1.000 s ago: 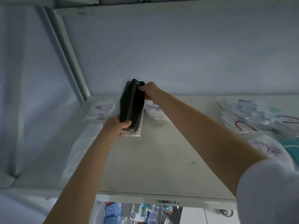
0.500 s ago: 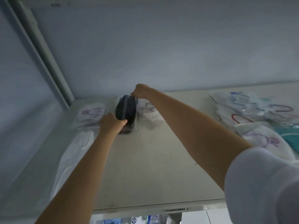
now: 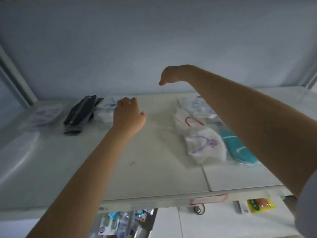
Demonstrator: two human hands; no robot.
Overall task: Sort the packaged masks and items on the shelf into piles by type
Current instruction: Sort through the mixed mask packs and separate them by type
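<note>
Spanning a pale wall (image 3: pixel 154 40), the white shelf (image 3: pixel 145 169) holds packaged masks (image 3: pixel 204 145).

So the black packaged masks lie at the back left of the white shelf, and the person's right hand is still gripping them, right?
Not quite. The black packaged masks do lie at the back left of the white shelf, but the right hand is not gripping them: it hangs in the air, holding nothing. The left hand rests on white packets beside them. The head view shows this.

A dim, bluish-grey wall (image 3: pixel 154 40) backs the white shelf (image 3: pixel 145 169); white floor tiles (image 3: pixel 205 224) show below.
</note>
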